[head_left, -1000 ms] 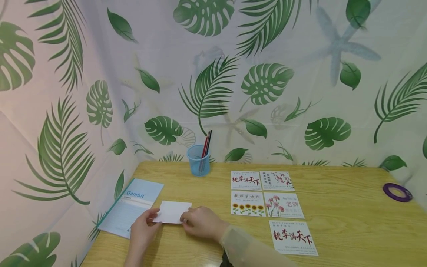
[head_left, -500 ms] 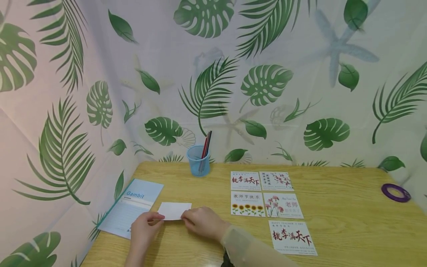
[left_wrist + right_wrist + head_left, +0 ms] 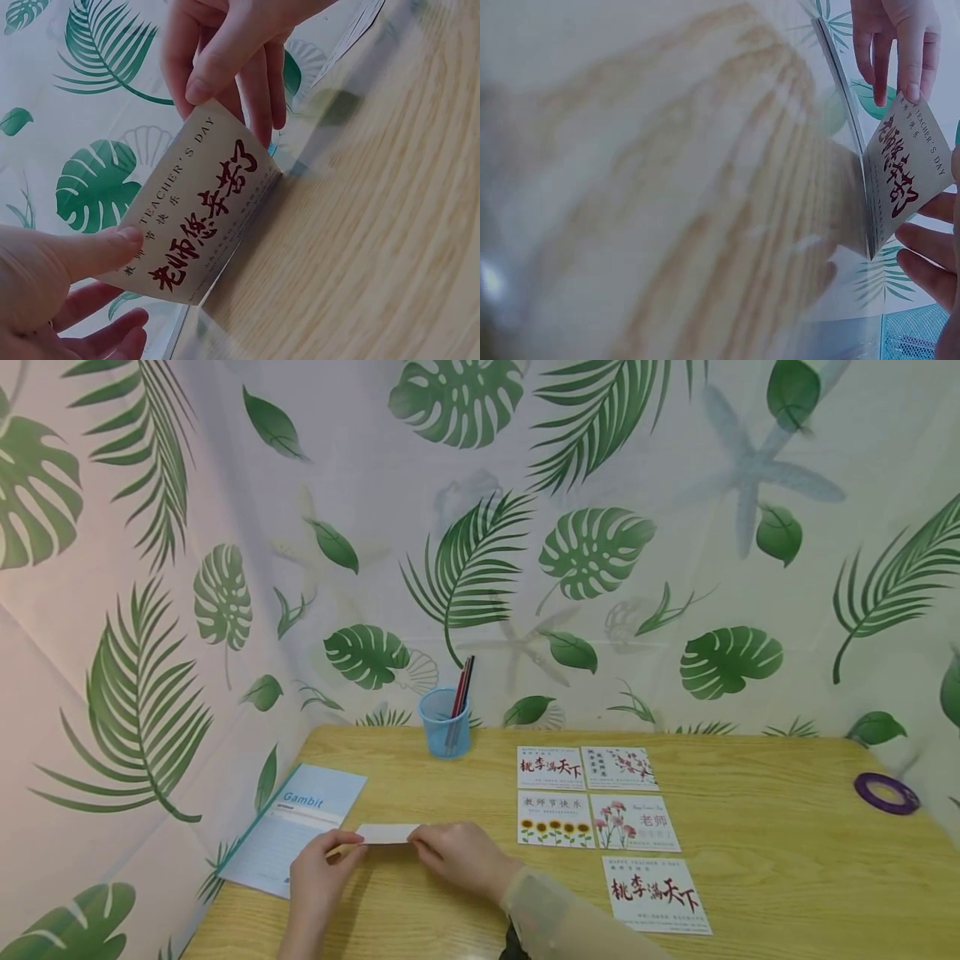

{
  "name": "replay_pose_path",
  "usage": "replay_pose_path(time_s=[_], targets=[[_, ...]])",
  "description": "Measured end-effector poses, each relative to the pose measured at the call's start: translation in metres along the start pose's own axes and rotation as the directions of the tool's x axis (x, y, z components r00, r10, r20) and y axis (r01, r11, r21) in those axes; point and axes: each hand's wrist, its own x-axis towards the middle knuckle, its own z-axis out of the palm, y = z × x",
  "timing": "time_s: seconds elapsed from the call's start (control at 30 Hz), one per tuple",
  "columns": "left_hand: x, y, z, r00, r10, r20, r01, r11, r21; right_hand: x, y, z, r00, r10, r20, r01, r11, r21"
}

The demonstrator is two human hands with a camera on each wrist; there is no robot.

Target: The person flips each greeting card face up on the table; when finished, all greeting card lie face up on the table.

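A white greeting card [image 3: 390,834] stands steeply tilted between the two hands, its blank back towards the head camera. Red and dark lettering covers its other face in the left wrist view, where the card [image 3: 199,210] reads "Teacher's Day". My left hand [image 3: 318,872] pinches the left end between thumb and fingers. At the other end, my right hand [image 3: 461,856] pinches the card's upper corner. The card's lower edge is close to the wooden table [image 3: 420,910]; whether it touches cannot be told.
Several printed cards lie right of the hands, among them a sunflower card [image 3: 557,820] and a separate red-lettered card [image 3: 656,897]. A Gambit notebook [image 3: 296,827] lies at left. Behind stand a blue mesh pen cup [image 3: 442,727] and, far right, a purple ring [image 3: 887,793].
The card has tipped from nearly flat to steep, so its blank back looks much narrower from the head. Both hands keep hold of it and have hardly shifted.
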Motion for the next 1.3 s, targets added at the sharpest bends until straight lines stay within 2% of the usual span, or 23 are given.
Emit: replay_pose_path(time_s=[0.2,0.43,0.7,0.9,1.07,1.3], targets=[[-0.001,0.005,0.000,0.999,0.012,-0.038,-0.014,0.999,-0.050,-0.003,0.004,0.001,0.999,0.018,-0.028,-0.016,0.999,0.040],[0.000,0.005,0.000,0.999,-0.019,-0.047,0.013,0.992,-0.125,-0.004,0.004,-0.003,0.999,0.023,-0.039,-0.018,0.993,0.119],[-0.001,0.009,0.001,0.998,-0.035,-0.044,0.030,0.993,-0.117,-0.005,0.001,-0.009,0.995,0.067,-0.072,-0.053,0.982,0.181],[-0.001,0.010,0.002,0.995,-0.017,-0.102,0.004,0.992,-0.125,-0.006,0.000,-0.013,0.986,0.096,-0.133,-0.066,0.975,0.212],[0.001,0.010,0.004,0.985,-0.024,-0.170,0.003,0.992,-0.125,-0.006,0.000,-0.019,0.973,0.164,-0.161,-0.121,0.962,0.245],[0.002,0.017,0.010,0.980,-0.097,-0.172,0.069,0.984,-0.164,-0.008,0.000,-0.026,0.945,0.284,-0.159,-0.232,0.930,0.284]])
